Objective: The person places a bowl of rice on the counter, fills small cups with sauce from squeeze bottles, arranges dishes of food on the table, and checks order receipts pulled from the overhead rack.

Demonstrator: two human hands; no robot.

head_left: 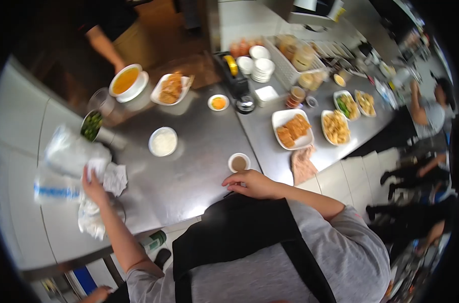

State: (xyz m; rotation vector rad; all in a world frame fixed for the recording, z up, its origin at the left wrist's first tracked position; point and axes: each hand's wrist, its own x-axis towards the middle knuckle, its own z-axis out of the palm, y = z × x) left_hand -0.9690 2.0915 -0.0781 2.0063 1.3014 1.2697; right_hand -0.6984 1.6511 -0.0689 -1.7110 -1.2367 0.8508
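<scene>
At the left end of the steel counter, my left hand (94, 188) pinches a small white paper slip (97, 165). White plastic packs (70, 151) lie beside it, and a printed receipt (115, 180) is just to its right. My right hand (248, 183) hangs over the counter's near edge, fingers loosely bent and apart, with nothing seen in them. Right beyond it stands a small white cup of brown sauce (238, 163). A bowl of white rice (163, 142) sits on the counter between my hands.
Another person's hand (119, 66) is by a bowl of orange soup (126, 81). Fried food fills a white dish (170, 90) nearby. On the right are a dish of breaded pieces (294, 131), a pink cloth (304, 165) and stacked white cups (263, 69). Several people stand further right.
</scene>
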